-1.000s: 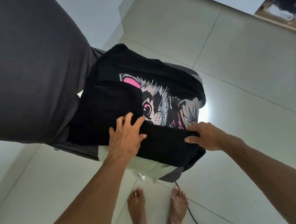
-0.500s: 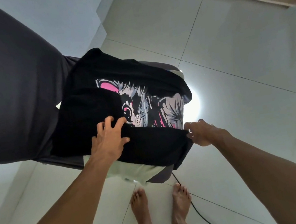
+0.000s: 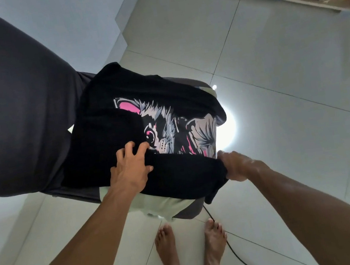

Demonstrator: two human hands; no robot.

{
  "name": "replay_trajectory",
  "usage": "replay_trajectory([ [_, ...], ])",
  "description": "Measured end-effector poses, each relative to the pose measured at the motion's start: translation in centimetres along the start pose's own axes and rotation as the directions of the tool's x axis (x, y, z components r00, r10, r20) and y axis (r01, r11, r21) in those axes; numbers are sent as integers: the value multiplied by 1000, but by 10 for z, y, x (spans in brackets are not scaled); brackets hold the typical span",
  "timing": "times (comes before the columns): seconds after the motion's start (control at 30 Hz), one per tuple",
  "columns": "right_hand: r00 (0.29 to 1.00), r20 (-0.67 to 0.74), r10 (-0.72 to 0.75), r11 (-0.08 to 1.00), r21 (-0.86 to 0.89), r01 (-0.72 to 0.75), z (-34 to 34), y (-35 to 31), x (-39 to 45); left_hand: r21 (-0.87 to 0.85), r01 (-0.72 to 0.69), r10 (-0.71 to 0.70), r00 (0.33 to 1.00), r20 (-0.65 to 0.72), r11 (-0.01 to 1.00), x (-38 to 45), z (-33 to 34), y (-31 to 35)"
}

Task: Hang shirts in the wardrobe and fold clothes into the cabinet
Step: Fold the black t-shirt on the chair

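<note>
A black T-shirt (image 3: 119,99) with a pink and grey animal print lies partly folded on a small padded surface in front of me. My left hand (image 3: 130,168) presses flat on the folded near part, fingers spread beside the print. My right hand (image 3: 238,165) grips the shirt's right near edge, fingers curled into the cloth. A pale green garment (image 3: 171,207) shows under the black shirt at its near edge.
A large dark grey cloth (image 3: 10,100) covers the left of the view. An open cabinet (image 3: 318,1) with folded clothes stands at the far right. A black cable (image 3: 233,253) runs across the tiled floor by my bare feet (image 3: 214,246).
My right hand moved from resting on top of the fold to its right edge and now grips the cloth. My left hand stays pressing on the shirt.
</note>
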State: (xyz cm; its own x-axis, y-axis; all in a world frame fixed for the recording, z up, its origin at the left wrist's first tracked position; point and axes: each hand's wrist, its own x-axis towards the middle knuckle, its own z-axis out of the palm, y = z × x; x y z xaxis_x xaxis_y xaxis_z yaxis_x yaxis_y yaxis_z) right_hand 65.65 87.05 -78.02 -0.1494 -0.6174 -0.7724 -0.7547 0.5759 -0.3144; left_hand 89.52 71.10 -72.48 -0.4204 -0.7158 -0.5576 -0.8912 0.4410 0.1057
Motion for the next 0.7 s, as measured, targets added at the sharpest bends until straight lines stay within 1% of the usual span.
replay_trajectory([
  [0.03, 1000, -7, 9, 998, -65, -9, -2, 0, -2, 0, 9, -9, 1000, 6, 1000, -1, 1, -1],
  [0.13, 990, -127, 64, 958, -271, -97, -7, 2, -5, -6, 32, -32, 999, 8, 999, 0, 2, -3],
  [0.2, 984, -129, 123, 913, -373, -163, -11, 3, -3, -12, 27, -27, 1000, 9, 1000, 1, 2, 0],
  [0.3, 972, -69, 226, 874, -427, -234, -10, 8, 4, -5, 27, -27, 1000, 14, 1000, 1, 2, 1],
  [0.4, 951, -151, 271, 853, -421, -310, -6, 12, 6, -3, 33, -33, 999, 0, 999, 1, 4, -1],
  [0.5, 931, -242, 274, 862, -368, -349, 0, 11, 6, 5, 29, -29, 1000, -5, 1000, 1, 6, 0],
  [0.57, 934, -271, 234, 914, -267, -307, 7, 7, 9, 2, 24, -24, 1000, -12, 1000, 2, 7, 1],
  [0.63, 922, -345, 176, 980, -30, -198, 14, -3, 10, -1, 16, -16, 1000, -24, 1000, 1, 8, 2],
  [0.7, 871, -465, 160, 972, 229, -57, 20, -22, 5, -27, 12, -13, 999, -35, 1000, -3, 11, 0],
])
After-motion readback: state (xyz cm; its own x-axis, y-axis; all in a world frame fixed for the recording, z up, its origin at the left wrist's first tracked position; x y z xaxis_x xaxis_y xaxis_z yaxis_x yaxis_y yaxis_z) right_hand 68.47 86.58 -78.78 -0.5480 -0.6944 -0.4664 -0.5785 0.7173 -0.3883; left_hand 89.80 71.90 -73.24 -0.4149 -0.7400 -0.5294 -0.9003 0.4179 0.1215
